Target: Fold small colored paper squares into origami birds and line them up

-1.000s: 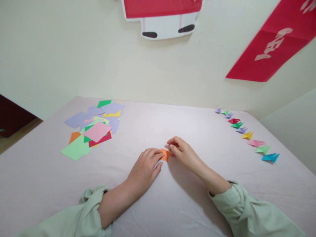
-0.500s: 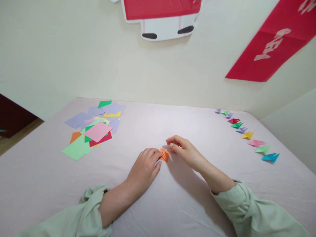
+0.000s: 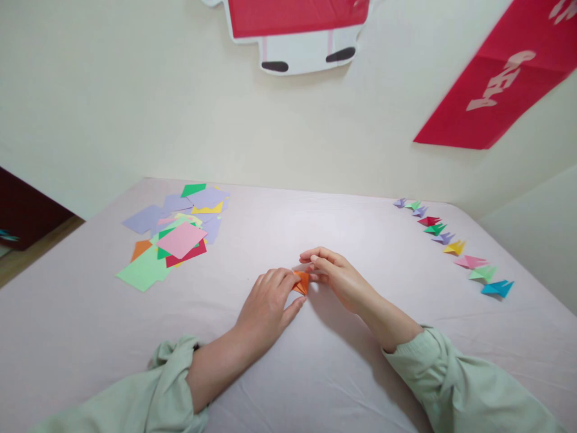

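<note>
A small folded piece of orange paper (image 3: 302, 283) lies on the table in front of me, with crease lines on it. My left hand (image 3: 270, 300) holds it down from the left: the fingertips rest on its upper left part, and the thumb reaches to its lower corner. From the right, my right hand (image 3: 338, 276) hovers over the table with loosely bent fingers, the lower fingertips right at the paper's right edge. Whether they touch it I cannot tell. The left fingers cover part of the paper.
Loose coloured paper sheets (image 3: 183, 240) overlap in a pile at the left. A slanting row of several small folded paper figures (image 3: 471, 262) runs along the right side. A pale cloth (image 3: 252, 373) covers the table (image 3: 270, 222), which meets a wall (image 3: 135, 108) at the back.
My left thumb has moved right to the paper's lower corner. The fingers of my right hand have come down to the paper's right edge. The view has shifted slightly.
</note>
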A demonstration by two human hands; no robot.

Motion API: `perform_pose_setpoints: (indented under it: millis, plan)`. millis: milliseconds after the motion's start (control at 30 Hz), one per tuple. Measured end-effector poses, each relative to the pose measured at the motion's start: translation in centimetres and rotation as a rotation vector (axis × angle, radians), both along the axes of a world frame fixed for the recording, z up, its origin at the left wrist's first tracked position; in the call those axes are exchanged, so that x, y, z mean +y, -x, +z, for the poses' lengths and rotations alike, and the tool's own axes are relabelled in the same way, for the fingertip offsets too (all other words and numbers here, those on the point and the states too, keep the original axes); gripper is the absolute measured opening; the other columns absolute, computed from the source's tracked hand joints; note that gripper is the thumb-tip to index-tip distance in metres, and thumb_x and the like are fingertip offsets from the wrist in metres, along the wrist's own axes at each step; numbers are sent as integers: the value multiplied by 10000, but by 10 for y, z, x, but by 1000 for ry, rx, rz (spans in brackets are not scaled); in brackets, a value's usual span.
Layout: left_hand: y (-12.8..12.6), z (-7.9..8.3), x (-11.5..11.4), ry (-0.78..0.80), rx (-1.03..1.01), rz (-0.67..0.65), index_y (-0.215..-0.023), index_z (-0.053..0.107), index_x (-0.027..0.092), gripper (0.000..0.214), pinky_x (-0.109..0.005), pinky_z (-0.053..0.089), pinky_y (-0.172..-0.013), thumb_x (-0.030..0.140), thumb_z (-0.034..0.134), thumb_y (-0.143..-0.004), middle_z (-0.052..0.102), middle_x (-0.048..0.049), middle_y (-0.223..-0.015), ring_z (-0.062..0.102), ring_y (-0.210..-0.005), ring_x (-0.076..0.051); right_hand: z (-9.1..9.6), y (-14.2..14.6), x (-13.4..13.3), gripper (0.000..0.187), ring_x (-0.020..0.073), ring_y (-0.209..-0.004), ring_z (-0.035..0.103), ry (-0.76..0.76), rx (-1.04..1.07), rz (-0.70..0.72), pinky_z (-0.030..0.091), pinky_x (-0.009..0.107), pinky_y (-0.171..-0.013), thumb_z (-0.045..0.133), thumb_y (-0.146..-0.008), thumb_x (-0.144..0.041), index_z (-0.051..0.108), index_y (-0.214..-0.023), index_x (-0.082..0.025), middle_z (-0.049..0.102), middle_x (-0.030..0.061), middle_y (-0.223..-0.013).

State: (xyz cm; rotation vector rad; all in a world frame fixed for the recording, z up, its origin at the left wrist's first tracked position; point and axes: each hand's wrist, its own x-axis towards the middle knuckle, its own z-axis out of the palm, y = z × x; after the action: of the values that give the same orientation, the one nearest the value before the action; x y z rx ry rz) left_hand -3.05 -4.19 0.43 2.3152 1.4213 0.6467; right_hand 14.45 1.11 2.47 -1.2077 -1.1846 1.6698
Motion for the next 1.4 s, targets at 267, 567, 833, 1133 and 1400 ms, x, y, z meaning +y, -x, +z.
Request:
perform_pose_setpoints:
  millis: [267, 567, 833, 1133, 1400]
  plan:
    - [-10, -1, 9, -34, 24, 116, -965, 534, 200, 226, -375, 426, -815, 326, 664, -830, 600, -27, -948, 537, -928, -228, 0, 6, -4, 276, 182, -915, 609, 6, 136, -11, 509, 322, -810, 665, -788, -448, 673, -922, -207, 639, 64, -1045]
    - [-13, 0, 29, 31, -213, 164, -903, 553, 201, 74, -322, 434, -775, 202, 480, -892, 607, -31, -912, 570, -862, -192, 0, 4, -4, 215, 182, -1004, 577, -270, 141, 15, 491, 386, -934, 581, -878, -399, 664, -967, -222, 615, 35, -1004]
    - [-2, 3, 47, 579, -803, 325, -860, 563, 174, 184, -211, 377, -513, 353, 523, -855, 600, 15, -679, 523, -552, -105, -14, 0, 5, 270, 173, -917, 612, -465, -261, -14, 489, 337, -812, 550, -851, -287, 554, -1106, -199, 627, 57, -1030]
    - [-3, -1, 37, 302, -467, 198, -1099, 502, 196, 204, -289, 482, -628, 257, 476, -906, 619, -1, -816, 583, -656, -144, -22, -5, 8, 275, 145, -632, 525, -556, -567, -13, 392, 263, -618, 459, -849, -188, 481, -1122, -209, 516, -57, -689]
    - [-7, -11, 31, -97, 21, -101, -1219, 557, 198, 337, -434, 439, -1017, 106, 481, -904, 611, -81, -1257, 532, -1190, -230, -28, -12, 14, 282, 169, -724, 598, -608, -806, 26, 427, 277, -682, 472, -879, -168, 489, -1154, -229, 628, -7, -795]
